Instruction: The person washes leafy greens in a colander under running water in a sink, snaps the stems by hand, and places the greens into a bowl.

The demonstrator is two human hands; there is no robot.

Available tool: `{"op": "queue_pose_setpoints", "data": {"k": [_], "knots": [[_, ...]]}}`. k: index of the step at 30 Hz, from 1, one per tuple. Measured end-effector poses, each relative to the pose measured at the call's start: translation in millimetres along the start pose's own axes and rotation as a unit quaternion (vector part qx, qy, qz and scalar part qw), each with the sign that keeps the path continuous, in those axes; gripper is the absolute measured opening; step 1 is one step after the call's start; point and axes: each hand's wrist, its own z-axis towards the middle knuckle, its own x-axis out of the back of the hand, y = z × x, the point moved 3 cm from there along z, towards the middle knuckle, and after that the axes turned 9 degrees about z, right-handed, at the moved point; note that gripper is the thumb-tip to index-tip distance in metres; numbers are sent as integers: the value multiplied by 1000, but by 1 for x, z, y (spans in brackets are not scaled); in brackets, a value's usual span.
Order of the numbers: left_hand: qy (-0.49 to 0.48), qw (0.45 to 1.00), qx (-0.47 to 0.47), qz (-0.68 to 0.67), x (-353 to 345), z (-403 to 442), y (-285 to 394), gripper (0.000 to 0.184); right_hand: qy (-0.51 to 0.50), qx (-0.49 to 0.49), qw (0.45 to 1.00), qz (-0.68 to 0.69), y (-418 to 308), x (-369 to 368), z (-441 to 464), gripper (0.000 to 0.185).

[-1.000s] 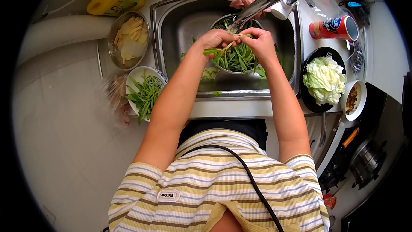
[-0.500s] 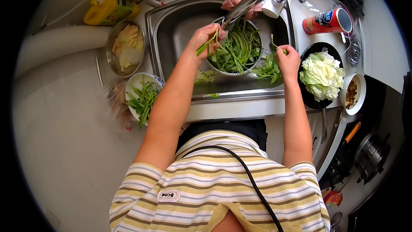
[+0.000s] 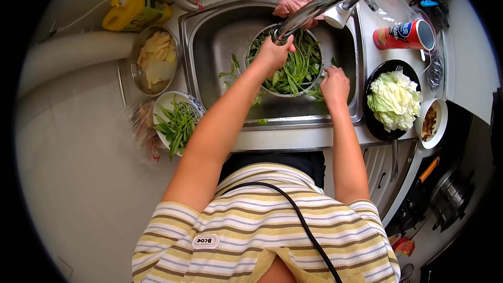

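Note:
My left hand point(image 3: 274, 55) is over a round metal bowl point(image 3: 287, 94) of long leafy green stems point(image 3: 296, 65) in the sink. Its fingers look curled in among the greens, partly covered by the tap spout point(image 3: 309, 13); what they hold is hidden. Just right of the bowl's rim, my right hand point(image 3: 335, 85) has its fingers bent inward, and I cannot make out anything in them. Small green leaves lie by the right hand. A loose leafy sprig point(image 3: 231, 68) shows on the sink floor, left of the bowl.
Left of the sink point(image 3: 212, 36) stand a bowl of pale slices point(image 3: 157, 55), a bowl of greens point(image 3: 177, 126) and a yellow bottle point(image 3: 137, 12). To the right are a pan point(image 3: 373, 115) with cabbage point(image 3: 394, 97), a white bowl point(image 3: 440, 136) and a red canister point(image 3: 401, 35).
My left hand, which held a green stem at the bowl's left side, has moved right over the greens. The right hand has come slightly left and down. A leafy sprig now shows at left.

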Motion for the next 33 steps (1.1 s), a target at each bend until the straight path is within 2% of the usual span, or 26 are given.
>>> {"op": "queue_pose_setpoints", "data": {"k": [2,3,5,6,8,9,10,12,13,14,15,16,18,20,22,24,25,27,29,31,33], "knots": [[68,997,-15,-20,4,9,-7,29,-5,-112,988,105,3,-16,17,18],[71,997,-17,-23,13,12,-13,29,-6,-107,989,103,2,-27,25,18],[24,988,25,-154,38,15,-28,23,-44,-105,992,60,1,-51,38,18],[28,987,24,-157,42,15,-38,23,-47,-100,992,59,1,-62,40,18],[43,989,28,-141,50,8,-53,19,-86,-173,981,-6,6,-83,44,17],[14,978,36,-205,52,1,-55,16,-49,-182,982,0,10,-86,44,20],[14,977,34,-208,57,-2,-56,16,-49,-180,982,-2,4,-71,42,20],[39,977,79,-196,64,-7,-62,10,-102,-181,965,161,0,-41,34,22],[16,980,79,-184,68,-8,-64,10,-105,-190,934,283,8,-46,32,19],[16,978,79,-193,65,-9,-68,10,-109,-188,937,275,10,-43,31,19],[4,990,73,-117,60,-13,-60,13,-138,-239,851,446,-10,-29,29,16],[-6,997,65,-38,58,-15,-50,15,-165,-280,731,601,-32,-17,31,16],[-7,999,44,-28,57,-18,-39,18,-184,-256,695,646,-60,-3,40,14],[-34,994,-98,-22,55,-19,-25,19,-202,-240,697,645,-86,9,47,12],[-41,997,-72,-9,58,-25,-11,20,-207,-231,702,641,-101,9,49,8],[-9,986,-121,113,63,-31,3,19,-257,-196,685,652,-118,5,48,7],[-8,986,-121,113,67,-33,4,19,-256,-198,679,659,-119,0,48,11],[-57,995,-74,20,75,-35,1,17,-249,-220,664,670,-126,-3,47,11],[-58,996,-68,20,81,-37,-3,16,-250,-246,645,679,-129,-4,44,13],[-59,996,-63,20,84,-44,0,15,-263,-233,654,670,-132,-4,44,15],[-60,997,-17,-41,86,-50,3,10,-282,-224,659,661,-134,-2,43,13]]}}
